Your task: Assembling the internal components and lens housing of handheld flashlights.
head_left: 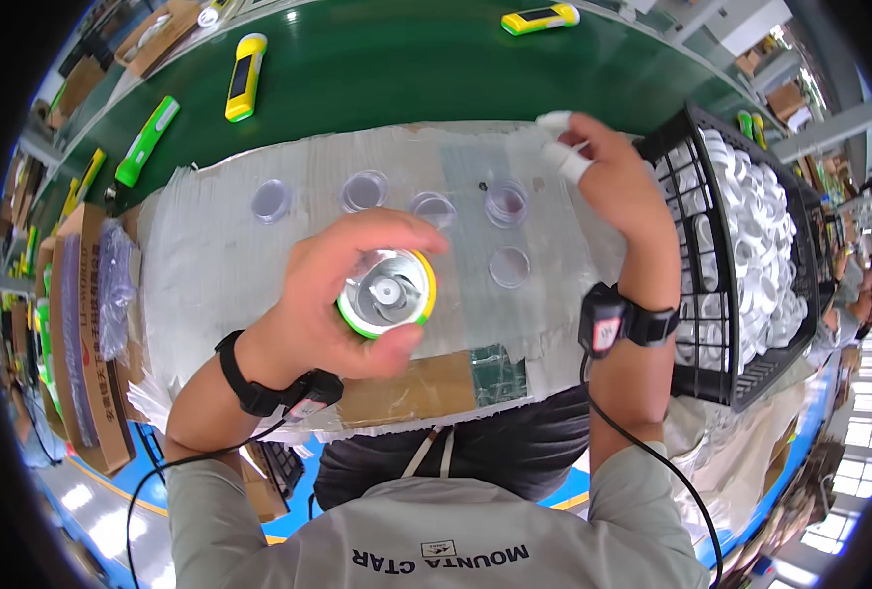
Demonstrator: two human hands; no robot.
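My left hand (pixel 328 294) is wrapped round a flashlight (pixel 389 291) with a green and yellow rim. Its open head faces up, so the shiny reflector and the white centre show; the body below is hidden. My right hand (pixel 608 167) hovers over the right far part of the work surface, white coverings on its fingertips. Those fingers are apart, and I see nothing held between them. Clear round lenses lie between and beyond my hands: one (pixel 272 200) at the left, one (pixel 364 190) at the far middle, a few overlapping (pixel 506 202), and one (pixel 510 266) nearer me.
A black crate (pixel 703 324) full of white plastic rings (pixel 750 236) stands at the right. Plastic-wrapped cardboard (pixel 220 255) covers the work surface. Yellow and green flashlights (pixel 246 79) lie on the green belt (pixel 387 69) beyond. An open carton (pixel 87 334) sits at the left.
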